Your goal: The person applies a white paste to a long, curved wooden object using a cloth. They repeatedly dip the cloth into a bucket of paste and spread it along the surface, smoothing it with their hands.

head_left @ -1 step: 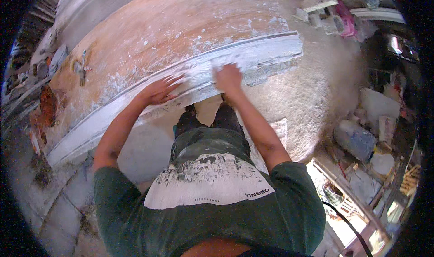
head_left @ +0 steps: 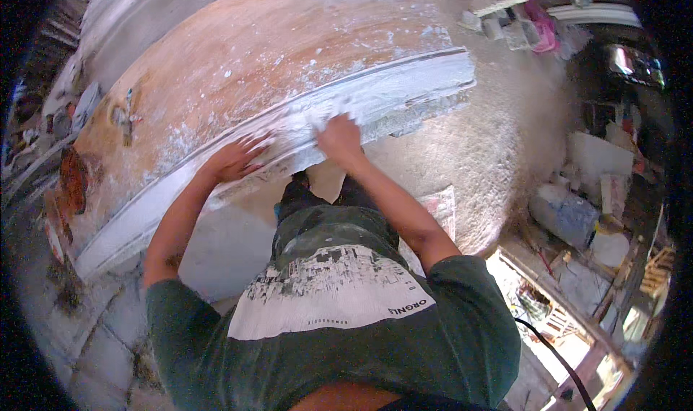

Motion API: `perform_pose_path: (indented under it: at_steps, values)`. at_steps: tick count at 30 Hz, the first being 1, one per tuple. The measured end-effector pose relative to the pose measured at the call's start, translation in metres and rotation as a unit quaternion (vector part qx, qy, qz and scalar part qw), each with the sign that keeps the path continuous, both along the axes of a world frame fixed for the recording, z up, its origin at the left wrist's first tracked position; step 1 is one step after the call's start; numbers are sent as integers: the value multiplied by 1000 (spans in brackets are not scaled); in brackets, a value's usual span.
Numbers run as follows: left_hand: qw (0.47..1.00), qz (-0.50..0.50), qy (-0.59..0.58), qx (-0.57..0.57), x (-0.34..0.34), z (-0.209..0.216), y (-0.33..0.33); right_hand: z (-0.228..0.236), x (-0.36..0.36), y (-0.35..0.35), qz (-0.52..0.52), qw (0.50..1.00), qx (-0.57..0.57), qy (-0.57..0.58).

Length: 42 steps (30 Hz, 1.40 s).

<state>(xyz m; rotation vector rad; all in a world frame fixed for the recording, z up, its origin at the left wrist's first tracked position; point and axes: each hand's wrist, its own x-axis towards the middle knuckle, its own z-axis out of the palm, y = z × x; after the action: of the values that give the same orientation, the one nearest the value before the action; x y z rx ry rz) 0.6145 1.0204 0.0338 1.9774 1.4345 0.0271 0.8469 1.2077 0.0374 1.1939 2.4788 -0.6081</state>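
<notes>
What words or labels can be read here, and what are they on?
Dark green shirt, pale printed panel: some dark lettering is readable, but I won't copy it; the smaller line is too small.
Pale sheet with reddish marks: too blurred to read.
White strip: no writing visible.

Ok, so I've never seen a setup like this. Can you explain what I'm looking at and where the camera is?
There's no machine here, just a person's two bare hands. The camera is worn on the head and looks down through a wide fisheye lens, so straight edges bend. A brown work surface, spattered with white, spreads out in front. Along its near edge runs a long white strip. The left hand is at the strip with its fingers spread, holding nothing visible. The right hand is curled over it farther right; its fingertips are blurred, so I can't tell whether it holds anything. A small tool lies toward the left.
</notes>
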Motion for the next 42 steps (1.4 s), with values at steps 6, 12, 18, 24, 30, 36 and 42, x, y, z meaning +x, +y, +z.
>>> perform_pose_path:
  at_steps: [6, 12, 18, 24, 30, 36, 42]
  values:
    - [995, 61, 74, 9, -15, 13, -11, 7, -29, -13, -46, 998, 19, 46]
    - [998, 41, 11, 47, 27, -1, 73, 2, 9, 109, -163, 984, 58, -32]
    - [997, 24, -21, 70, 93, 2, 181, -8, 107, 263, -210, 964, 155, -45]
    - [996, 62, 10, 65, 176, 6, 292, -20, 204, 383, -101, 984, 144, 39]
    - [991, 90, 10, 99, 258, 1, 406, -46, 250, 459, -36, 977, -107, 183]
    - [982, 131, -8, 139, 321, -8, 479, -62, 276, 485, 22, 964, -202, 173]
    - [985, 127, 17, 116, 333, 3, 498, -51, 282, 472, 32, 959, -224, 168]
